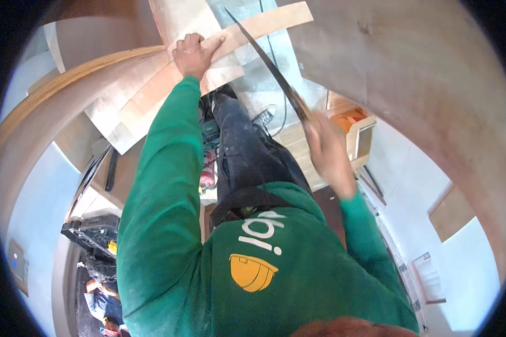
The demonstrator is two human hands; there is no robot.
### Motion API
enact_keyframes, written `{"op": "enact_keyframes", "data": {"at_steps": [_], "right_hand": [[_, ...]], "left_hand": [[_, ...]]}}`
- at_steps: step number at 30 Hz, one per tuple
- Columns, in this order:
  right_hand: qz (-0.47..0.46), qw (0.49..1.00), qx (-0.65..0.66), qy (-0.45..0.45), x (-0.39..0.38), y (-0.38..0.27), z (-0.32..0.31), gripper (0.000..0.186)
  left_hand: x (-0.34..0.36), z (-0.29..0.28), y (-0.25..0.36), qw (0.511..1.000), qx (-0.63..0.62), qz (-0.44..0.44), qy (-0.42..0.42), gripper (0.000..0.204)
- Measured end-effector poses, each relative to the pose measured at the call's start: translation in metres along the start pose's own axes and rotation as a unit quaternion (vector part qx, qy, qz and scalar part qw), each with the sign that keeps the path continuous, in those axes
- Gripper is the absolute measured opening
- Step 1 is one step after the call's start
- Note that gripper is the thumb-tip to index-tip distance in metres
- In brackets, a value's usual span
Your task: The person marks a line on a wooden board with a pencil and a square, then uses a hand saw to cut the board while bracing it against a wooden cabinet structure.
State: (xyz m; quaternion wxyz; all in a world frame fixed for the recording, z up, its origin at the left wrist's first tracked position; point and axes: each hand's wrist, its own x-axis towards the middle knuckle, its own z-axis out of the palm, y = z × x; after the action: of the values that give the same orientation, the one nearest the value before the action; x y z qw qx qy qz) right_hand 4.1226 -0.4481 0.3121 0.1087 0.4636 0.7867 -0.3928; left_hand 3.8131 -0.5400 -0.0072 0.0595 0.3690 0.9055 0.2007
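My left hand [194, 53] presses flat on a pale plywood strip [264, 25] that lies across other boards at the top of the view, my green sleeve stretched up to it. My right hand [327, 151], blurred by motion, grips the handle of a hand saw [267, 59]. The dark saw blade runs up and left from that hand and meets the strip just right of my left hand's fingers.
Large plywood sheets [427, 84] curve round the right and left sides. A wooden box [358, 132] with orange contents sits below the saw. A dark tool case [93, 233] lies at lower left, and a red canister [208, 174] by my leg.
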Motion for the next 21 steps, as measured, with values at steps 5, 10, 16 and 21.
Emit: {"op": "enact_keyframes", "data": {"at_steps": [5, 10, 16, 21], "right_hand": [[0.049, 0.998, 0.023, -0.032, -0.051, -0.003, -0.033, 0.042], [-0.020, 0.997, 0.067, 0.034, 0.125, 0.010, 0.068, 0.034], [-0.020, 0.998, 0.055, 0.019, 0.086, 0.000, 0.050, 0.035], [0.017, 1.000, 0.006, -0.022, -0.048, 0.005, -0.024, 0.043]], "left_hand": [[0.009, 0.003, -0.001, 1.000, 0.016, 0.013, 0.021, 0.065], [0.016, 0.002, 0.014, 0.999, 0.012, 0.048, 0.019, 0.065], [0.010, 0.004, 0.004, 1.000, 0.007, 0.021, 0.020, 0.071], [0.012, -0.003, 0.005, 0.999, 0.019, 0.017, 0.027, 0.069]]}}
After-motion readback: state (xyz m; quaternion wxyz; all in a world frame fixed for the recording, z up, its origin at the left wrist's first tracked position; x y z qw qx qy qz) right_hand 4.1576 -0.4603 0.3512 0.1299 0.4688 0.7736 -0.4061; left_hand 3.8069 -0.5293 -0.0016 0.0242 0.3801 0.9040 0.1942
